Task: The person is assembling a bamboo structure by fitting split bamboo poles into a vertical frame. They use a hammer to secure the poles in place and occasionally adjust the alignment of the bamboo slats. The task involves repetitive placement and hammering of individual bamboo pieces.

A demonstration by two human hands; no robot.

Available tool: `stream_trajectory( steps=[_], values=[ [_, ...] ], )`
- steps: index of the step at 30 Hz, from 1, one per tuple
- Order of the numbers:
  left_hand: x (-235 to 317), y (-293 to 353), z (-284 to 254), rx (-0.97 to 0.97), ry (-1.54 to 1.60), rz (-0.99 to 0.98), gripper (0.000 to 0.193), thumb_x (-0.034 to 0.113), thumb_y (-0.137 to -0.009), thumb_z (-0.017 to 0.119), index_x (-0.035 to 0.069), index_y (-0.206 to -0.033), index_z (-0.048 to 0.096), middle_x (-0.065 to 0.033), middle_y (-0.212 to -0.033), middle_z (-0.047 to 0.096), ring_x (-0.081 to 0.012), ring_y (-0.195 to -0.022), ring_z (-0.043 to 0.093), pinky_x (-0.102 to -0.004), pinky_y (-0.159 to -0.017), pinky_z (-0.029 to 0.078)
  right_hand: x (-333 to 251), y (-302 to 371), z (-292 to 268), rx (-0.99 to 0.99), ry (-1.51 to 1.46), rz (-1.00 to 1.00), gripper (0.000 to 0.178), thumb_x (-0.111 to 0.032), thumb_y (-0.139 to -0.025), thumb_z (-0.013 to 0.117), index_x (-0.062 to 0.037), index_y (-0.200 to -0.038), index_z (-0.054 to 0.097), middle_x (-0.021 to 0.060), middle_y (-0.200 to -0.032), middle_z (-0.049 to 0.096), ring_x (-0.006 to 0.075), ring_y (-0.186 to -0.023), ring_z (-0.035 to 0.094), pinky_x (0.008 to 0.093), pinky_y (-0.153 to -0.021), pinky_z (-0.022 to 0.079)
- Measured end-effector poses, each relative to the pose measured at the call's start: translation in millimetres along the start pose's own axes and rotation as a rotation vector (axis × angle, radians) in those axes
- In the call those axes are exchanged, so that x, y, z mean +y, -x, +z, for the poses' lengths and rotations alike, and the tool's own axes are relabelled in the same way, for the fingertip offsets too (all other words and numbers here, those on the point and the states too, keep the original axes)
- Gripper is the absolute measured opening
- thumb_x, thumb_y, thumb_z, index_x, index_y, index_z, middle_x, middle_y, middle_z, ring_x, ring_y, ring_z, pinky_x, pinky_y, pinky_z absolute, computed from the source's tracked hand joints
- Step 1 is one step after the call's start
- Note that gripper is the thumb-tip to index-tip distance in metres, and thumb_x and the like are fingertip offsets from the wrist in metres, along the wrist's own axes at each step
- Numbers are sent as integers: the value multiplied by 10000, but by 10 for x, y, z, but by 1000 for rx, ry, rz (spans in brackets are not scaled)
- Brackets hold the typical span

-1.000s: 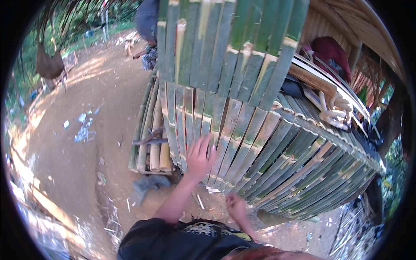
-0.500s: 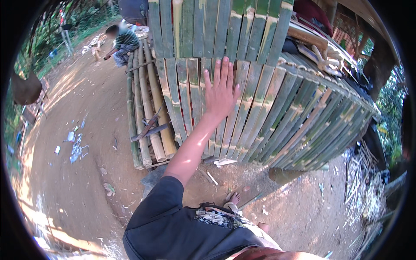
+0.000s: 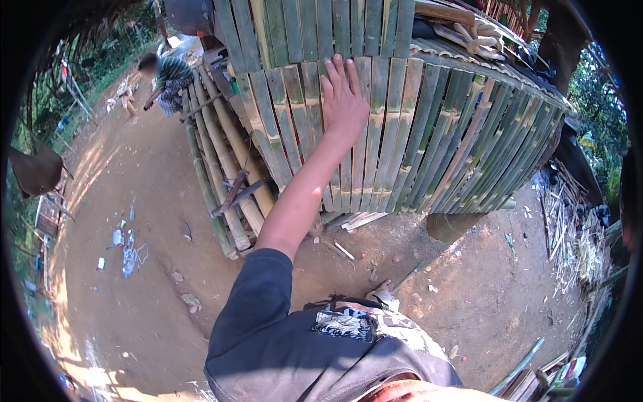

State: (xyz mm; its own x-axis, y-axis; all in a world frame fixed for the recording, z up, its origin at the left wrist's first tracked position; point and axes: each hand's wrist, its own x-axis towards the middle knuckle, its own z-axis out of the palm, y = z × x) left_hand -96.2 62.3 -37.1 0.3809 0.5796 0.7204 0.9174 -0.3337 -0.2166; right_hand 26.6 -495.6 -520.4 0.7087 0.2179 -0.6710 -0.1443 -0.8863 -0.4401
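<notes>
My left hand (image 3: 345, 107) rests on a wall of upright split-bamboo slats (image 3: 395, 144), back of the hand facing me. Its fingers are stretched out and slightly apart, and nothing is held. The fingertips reach the seam where an upper panel of green slats (image 3: 315, 30) meets the lower, partly tan ones. Narrow gaps between some slats show red behind them. My right hand is out of view.
Left of the wall lies a rack of long bamboo poles (image 3: 218, 157), with crossed wood-and-metal pieces (image 3: 236, 192) on it. Beyond, a person (image 3: 171, 77) in a striped top sits low. Litter (image 3: 129, 251) lies on the dirt; split strips (image 3: 569, 228) are heaped at right.
The view has shifted, so the wall sits higher and further left. My left hand stays against the slats near the seam, its thumb no longer sticking out to the side.
</notes>
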Motion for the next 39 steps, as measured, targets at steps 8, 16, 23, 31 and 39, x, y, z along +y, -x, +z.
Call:
stream_trajectory(
  steps=[8, 16, 23, 31, 39],
  values=[
    [150, -39, 58, 64, 129, -72, 923, 454, -960, 595, 26, -1656, 164, -346, -1688, 65, -541, -1507, 201, -580, -1185, 220, -132, -245, -239, -11, -593, 129, 204, -155, -1001, 553, -25, -1155, 588, 158, -774, 690, 264, -637, 708, 389, -489, 530],
    [141, -105, 80, 184, 99, -23, 898, 472, -967, 596, 105, -1670, 173, -371, -1641, 150, -575, -1476, 208, -613, -1169, 219, 189, 522, 137, -29, -252, 155, 163, -157, -975, 613, -1, -948, 650, 152, -729, 685, 232, -552, 676, 388, -447, 544],
    [92, -138, 108, 220, 132, -1, 891, 476, -958, 610, 107, -1660, 204, -390, -1629, 136, -592, -1502, 115, -636, -1178, 208, 387, 663, 312, -51, -147, 163, 186, -139, -957, 587, 30, -925, 656, 165, -725, 688, 251, -555, 690, 406, -458, 565],
    [-58, -229, 30, 232, 34, 159, 816, 485, -988, 553, 89, -1644, 269, -155, -1735, 117, -411, -1588, 92, -634, -1202, 181, 281, 504, 188, -78, -240, 222, 216, -119, -937, 559, 66, -898, 663, 180, -719, 691, 274, -559, 706, 426, -471, 589],
    [-216, -298, 76, 300, -103, 245, 815, 561, -993, 504, 72, -1623, 333, -104, -1737, 156, -387, -1581, 149, -580, -1213, 202, 220, -78, 231, -118, -521, 216, 245, -134, -947, 563, 77, -1035, 651, 190, -780, 715, 253, -580, 721, 417, -490, 602]
  ],
)
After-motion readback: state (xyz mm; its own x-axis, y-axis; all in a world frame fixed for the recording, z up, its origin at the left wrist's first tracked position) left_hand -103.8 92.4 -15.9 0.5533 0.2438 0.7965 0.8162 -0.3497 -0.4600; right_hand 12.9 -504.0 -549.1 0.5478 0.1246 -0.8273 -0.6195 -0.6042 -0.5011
